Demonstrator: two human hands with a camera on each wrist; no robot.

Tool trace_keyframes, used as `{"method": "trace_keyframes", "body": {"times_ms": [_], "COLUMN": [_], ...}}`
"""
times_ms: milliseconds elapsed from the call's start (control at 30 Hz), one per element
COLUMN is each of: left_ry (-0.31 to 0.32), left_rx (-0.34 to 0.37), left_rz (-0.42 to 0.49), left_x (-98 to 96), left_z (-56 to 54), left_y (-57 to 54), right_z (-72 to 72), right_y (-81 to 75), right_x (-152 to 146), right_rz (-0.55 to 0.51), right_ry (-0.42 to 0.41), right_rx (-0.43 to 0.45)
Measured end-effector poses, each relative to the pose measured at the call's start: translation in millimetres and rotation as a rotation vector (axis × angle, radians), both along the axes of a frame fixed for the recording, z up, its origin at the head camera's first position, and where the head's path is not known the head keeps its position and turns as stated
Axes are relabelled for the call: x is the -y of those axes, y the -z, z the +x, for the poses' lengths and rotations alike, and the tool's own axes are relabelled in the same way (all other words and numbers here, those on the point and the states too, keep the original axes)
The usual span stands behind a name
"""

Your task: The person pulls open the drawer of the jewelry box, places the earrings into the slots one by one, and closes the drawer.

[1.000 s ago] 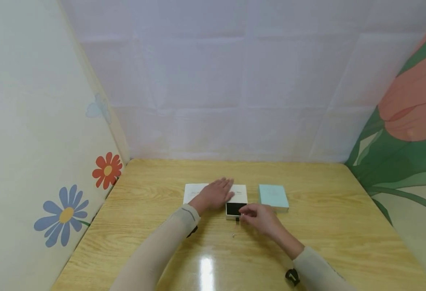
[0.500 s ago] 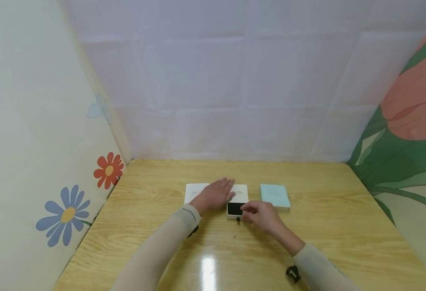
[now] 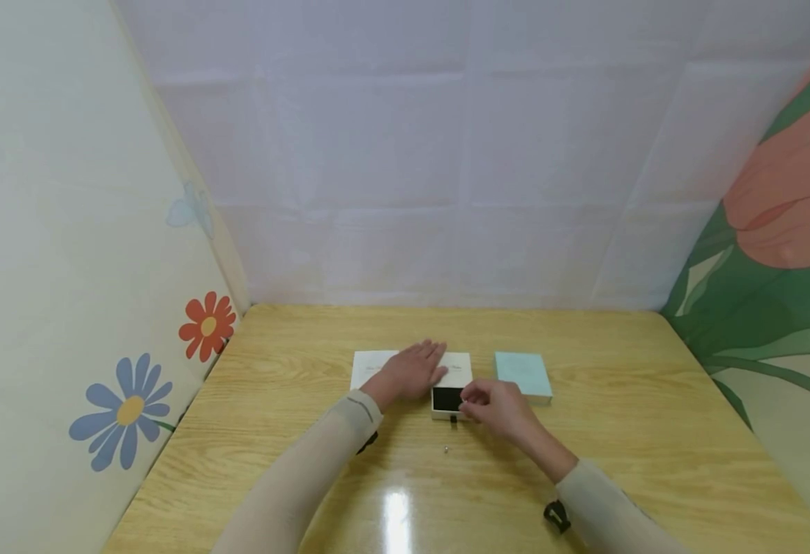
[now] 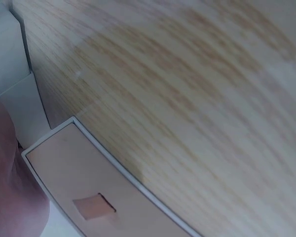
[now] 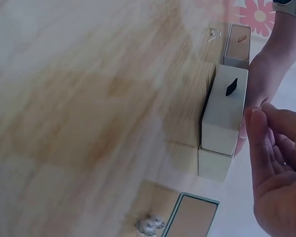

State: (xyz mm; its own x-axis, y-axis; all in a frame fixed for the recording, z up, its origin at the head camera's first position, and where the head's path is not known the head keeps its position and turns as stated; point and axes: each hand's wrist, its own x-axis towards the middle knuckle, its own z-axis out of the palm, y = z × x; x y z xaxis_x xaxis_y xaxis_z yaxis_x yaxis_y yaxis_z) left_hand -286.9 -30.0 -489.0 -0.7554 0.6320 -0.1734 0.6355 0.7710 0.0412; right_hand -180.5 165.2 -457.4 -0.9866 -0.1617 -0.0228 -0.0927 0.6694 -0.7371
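My left hand [image 3: 415, 371] lies flat with fingers spread across two white boxes, the left one [image 3: 368, 362] and the right one [image 3: 456, 363]. The right box has its drawer pulled out toward me, showing a black lining [image 3: 448, 398] and a black pull tab [image 3: 454, 419]. Over the drawer's right side, my right hand [image 3: 505, 412] brings thumb and index fingertips together on a tiny shiny piece, mostly hidden. In the right wrist view the white drawer [image 5: 224, 111] stands beside those pinching fingertips [image 5: 258, 116]. The left box's tabbed front [image 4: 133, 210] is shut in the left wrist view.
A pale blue box [image 3: 522, 375] stands right of the white boxes. One small silver object [image 3: 446, 448] lies on the wooden table [image 3: 619, 431] in front of the drawer. The right wrist view also shows a silver trinket [image 5: 150, 224] by the blue box and another small trinket [image 5: 213, 34].
My right fingertips have shifted very slightly at the drawer's right side, still pinched. My left hand stays flat on the boxes, and the drawer remains pulled out.
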Motion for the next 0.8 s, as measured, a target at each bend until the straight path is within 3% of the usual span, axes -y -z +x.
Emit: {"method": "trace_keyframes", "body": {"times_ms": [367, 600, 800], "left_ry": [0.005, 0.007, 0.007], "left_rx": [-0.002, -0.003, -0.004], "left_rz": [0.008, 0.012, 0.021], "left_x": [1.1, 1.7, 1.3], "left_z": [0.1, 0.2, 0.8], "left_y": [0.8, 1.0, 1.3], "right_z": [-10.4, -13.4, -15.4], "right_y": [3.7, 5.4, 6.6], "right_x": [0, 3, 6], "right_rz": [0.252, 0.297, 0.399], "right_ry": [-0.075, -0.103, -0.129], "right_rx": [-0.126, -0.135, -0.171]}}
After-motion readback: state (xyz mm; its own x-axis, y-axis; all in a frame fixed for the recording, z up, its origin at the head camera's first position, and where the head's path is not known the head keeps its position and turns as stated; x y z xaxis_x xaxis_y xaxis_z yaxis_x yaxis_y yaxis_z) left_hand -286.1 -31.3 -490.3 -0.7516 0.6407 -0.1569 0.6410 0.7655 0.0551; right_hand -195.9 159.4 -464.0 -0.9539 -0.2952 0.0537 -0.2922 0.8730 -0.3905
